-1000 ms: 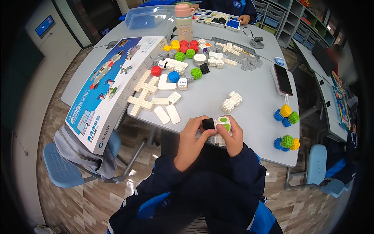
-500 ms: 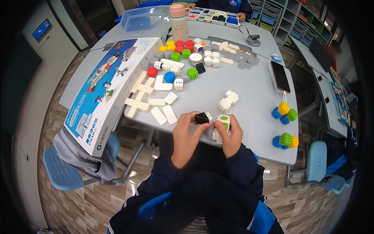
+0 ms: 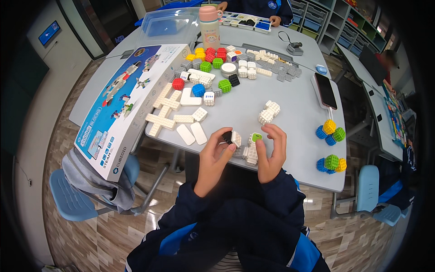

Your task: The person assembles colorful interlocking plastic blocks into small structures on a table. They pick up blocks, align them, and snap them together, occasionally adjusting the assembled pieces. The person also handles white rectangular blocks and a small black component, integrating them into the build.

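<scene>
Pinched in my left hand (image 3: 214, 156) is a black-and-white building block (image 3: 236, 138), held above the table's near edge. My right hand (image 3: 273, 154) has its fingers spread apart, its thumb in front of a white block assembly (image 3: 250, 155). That assembly stands at the near edge and shows a green patch on top; whether the thumb touches it I cannot tell. Grey parts beside it are partly hidden by my left hand. Just beyond my right fingertips lies a joined pair of white studded blocks (image 3: 269, 112).
Cream bricks (image 3: 161, 119), white plates (image 3: 198, 133) and several coloured studded blocks (image 3: 198, 89) spread across the left and back. A large box (image 3: 131, 99) borders them. A bottle (image 3: 209, 31) stands behind. Rightward lie a phone (image 3: 325, 90) and two coloured clusters (image 3: 332, 163). Another person's hand (image 3: 275, 21) rests opposite.
My right hand has opened and come off the white assembly with the green patch. My left hand has tilted the black-and-white block. The white pair appears shifted slightly right and away.
</scene>
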Tool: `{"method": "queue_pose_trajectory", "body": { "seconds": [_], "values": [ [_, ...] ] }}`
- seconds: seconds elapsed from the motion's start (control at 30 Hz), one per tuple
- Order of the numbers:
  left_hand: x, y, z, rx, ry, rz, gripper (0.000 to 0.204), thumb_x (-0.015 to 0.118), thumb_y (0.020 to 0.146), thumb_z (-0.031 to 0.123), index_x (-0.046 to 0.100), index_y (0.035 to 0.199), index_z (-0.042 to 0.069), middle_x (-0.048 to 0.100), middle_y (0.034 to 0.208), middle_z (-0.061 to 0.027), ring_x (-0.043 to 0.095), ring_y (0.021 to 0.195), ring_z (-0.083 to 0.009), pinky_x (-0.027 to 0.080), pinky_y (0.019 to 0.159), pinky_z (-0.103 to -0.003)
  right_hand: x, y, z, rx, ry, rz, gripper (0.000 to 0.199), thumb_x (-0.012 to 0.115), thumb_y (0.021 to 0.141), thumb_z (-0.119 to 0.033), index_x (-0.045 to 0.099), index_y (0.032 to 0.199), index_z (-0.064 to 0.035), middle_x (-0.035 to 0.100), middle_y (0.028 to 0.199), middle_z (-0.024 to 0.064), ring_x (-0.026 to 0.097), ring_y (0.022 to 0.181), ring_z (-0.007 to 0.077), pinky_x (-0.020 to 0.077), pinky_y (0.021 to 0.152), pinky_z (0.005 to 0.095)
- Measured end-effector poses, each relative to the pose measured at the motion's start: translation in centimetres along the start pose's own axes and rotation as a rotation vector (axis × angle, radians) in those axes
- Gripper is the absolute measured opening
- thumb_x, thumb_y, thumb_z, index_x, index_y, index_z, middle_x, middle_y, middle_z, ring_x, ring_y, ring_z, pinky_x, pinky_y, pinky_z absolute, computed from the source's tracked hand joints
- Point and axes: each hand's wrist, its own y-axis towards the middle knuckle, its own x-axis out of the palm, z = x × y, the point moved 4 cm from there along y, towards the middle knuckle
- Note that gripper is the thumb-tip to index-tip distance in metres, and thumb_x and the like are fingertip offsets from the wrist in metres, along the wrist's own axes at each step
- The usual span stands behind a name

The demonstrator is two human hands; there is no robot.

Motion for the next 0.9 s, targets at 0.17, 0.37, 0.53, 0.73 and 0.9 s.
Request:
{"method": "queue_pose_trajectory", "body": {
  "seconds": [0.17, 0.37, 0.53, 0.73, 0.9],
  "values": [
    [1.0, -0.7, 0.7, 0.032, 0.176, -0.11, 0.039, 0.054, 0.099, 0.019, 0.05, 0.134, 0.002, 0.055, 0.105, -0.0021, 0.049, 0.086, -0.0067, 0.04, 0.078, -0.022, 0.3, -0.2, -1.3, -0.088, 0.164, -0.265, 0.037, 0.078, 0.08, -0.02, 0.061, 0.108, -0.0037, 0.059, 0.089, 0.0104, 0.055, 0.081, 0.0261, 0.0467, 0.073, 0.0339],
    [1.3, -1.2, 1.4, 0.015, 0.036, -0.187, 0.035, 0.049, 0.102, 0.021, 0.049, 0.13, -0.001, 0.058, 0.112, -0.0101, 0.055, 0.103, -0.0139, 0.043, 0.093, -0.028, 0.1, 0.2, -2.6, -0.07, 0.203, -0.355, 0.037, 0.08, 0.078, -0.016, 0.063, 0.109, -0.0018, 0.057, 0.08, 0.0074, 0.054, 0.064, 0.0194, 0.0461, 0.059, 0.0294],
    [0.8, -1.5, 1.5, -0.102, 0.084, -0.213, 0.036, 0.047, 0.104, 0.03, 0.049, 0.123, 0.0, 0.06, 0.105, -0.0085, 0.057, 0.096, -0.0139, 0.046, 0.087, -0.028, -0.2, 0.3, -3.6, -0.202, 0.15, -0.376, 0.037, 0.08, 0.078, -0.012, 0.063, 0.109, -0.0013, 0.059, 0.078, 0.0074, 0.057, 0.06, 0.0174, 0.0465, 0.054, 0.029],
    [1.2, -1.7, 1.2, 0.063, 0.219, -0.242, 0.042, 0.044, 0.104, 0.041, 0.049, 0.112, 0.0, 0.059, 0.092, -0.0123, 0.057, 0.082, -0.0162, 0.046, 0.073, -0.03, 0.0, 0.0, -3.4, -0.042, 0.219, -0.356, 0.022, 0.074, 0.084, -0.012, 0.06, 0.097, -0.0014, 0.06, 0.072, 0.0083, 0.059, 0.055, 0.0202, 0.0468, 0.051, 0.031],
    [1.3, -2.0, 0.3, 0.059, 0.312, -0.222, 0.04, 0.043, 0.105, 0.04, 0.048, 0.105, 0.0, 0.053, 0.072, -0.0128, 0.054, 0.065, -0.0207, 0.043, 0.061, -0.035, 0.2, -0.1, -3.3, -0.02, 0.15, -0.421, 0.015, 0.064, 0.09, -0.014, 0.057, 0.089, -0.0012, 0.06, 0.067, 0.0111, 0.061, 0.054, 0.0246, 0.0474, 0.051, 0.0338]
  ]
}}
